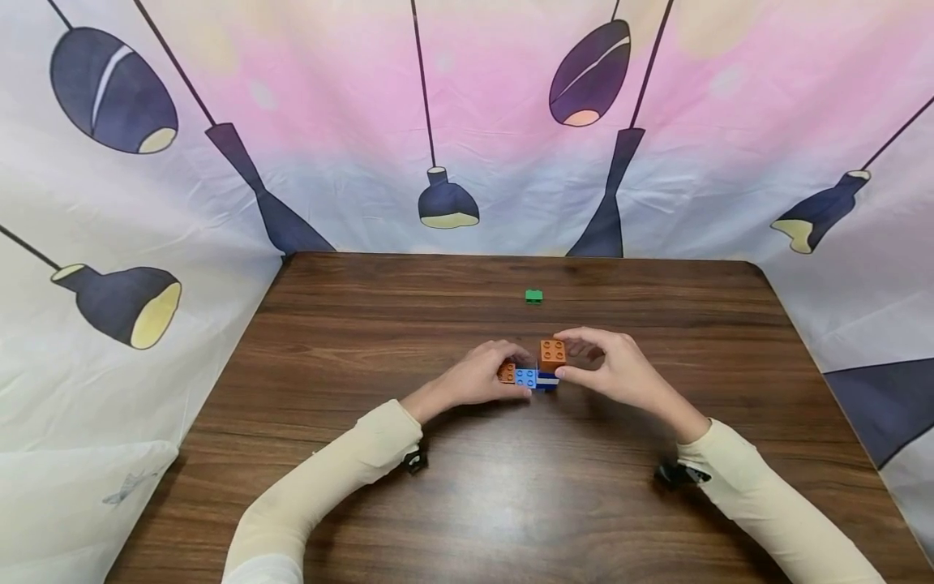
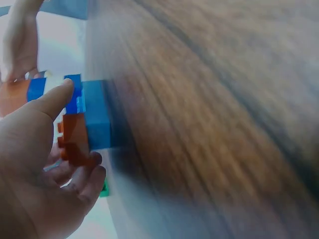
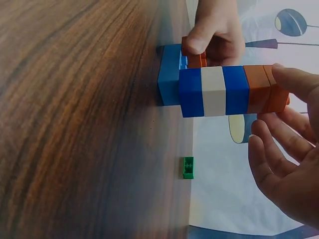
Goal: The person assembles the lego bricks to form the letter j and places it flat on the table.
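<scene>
A small build of toy bricks stands on the table. Its light blue base brick (image 3: 170,74) lies flat, with a low orange brick (image 2: 75,137) on one end and a tower on the other. From the base up, the tower runs blue (image 3: 190,93), white (image 3: 213,91), blue (image 3: 236,90), then orange (image 3: 257,89), with an orange brick (image 1: 552,353) on top. My left hand (image 1: 477,375) grips the low end, thumb near the blue bricks and fingers around the low orange brick. With thumb and fingers, my right hand (image 1: 620,369) pinches the top orange brick from the side.
Farther back on the brown wooden table (image 1: 467,503) lies a loose green brick (image 1: 534,297). Behind the table's back edge hangs a cloth (image 1: 350,195) printed with lamps. White fabric (image 1: 73,503) drapes along the left side.
</scene>
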The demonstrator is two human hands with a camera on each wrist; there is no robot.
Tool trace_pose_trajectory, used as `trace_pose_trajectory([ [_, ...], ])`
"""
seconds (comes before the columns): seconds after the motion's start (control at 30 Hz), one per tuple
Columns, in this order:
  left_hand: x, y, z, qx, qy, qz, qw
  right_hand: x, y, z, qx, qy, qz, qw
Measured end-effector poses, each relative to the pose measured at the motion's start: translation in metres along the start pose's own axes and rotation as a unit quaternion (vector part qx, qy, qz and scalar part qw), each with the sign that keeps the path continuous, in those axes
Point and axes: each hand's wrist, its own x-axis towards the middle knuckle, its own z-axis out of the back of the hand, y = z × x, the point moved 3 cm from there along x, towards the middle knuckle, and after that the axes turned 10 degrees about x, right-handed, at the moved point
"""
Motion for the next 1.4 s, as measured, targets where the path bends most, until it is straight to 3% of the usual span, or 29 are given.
trace_pose_trajectory([
  [0.2,-0.014,0.006,0.007,-0.001,-0.014,0.017,0.9998,-0.001,-0.001,-0.002,0.005,-0.007,0.003,1.0],
  [0.47,-0.029,0.014,0.005,-0.002,-0.029,0.034,0.999,-0.002,-0.001,-0.003,0.004,-0.008,0.0,1.0],
  [0.8,-0.028,0.017,0.003,-0.001,-0.061,0.007,0.9981,-0.002,-0.003,-0.004,0.005,-0.016,0.002,0.9999],
  [1.03,-0.028,0.019,0.004,-0.002,-0.065,-0.006,0.9979,0.003,-0.004,-0.006,-0.003,-0.022,0.012,0.9997],
  [1.4,-0.021,0.023,0.009,-0.03,-0.036,-0.002,0.9989,0.017,-0.014,-0.002,0.005,-0.031,0.002,0.9995],
])
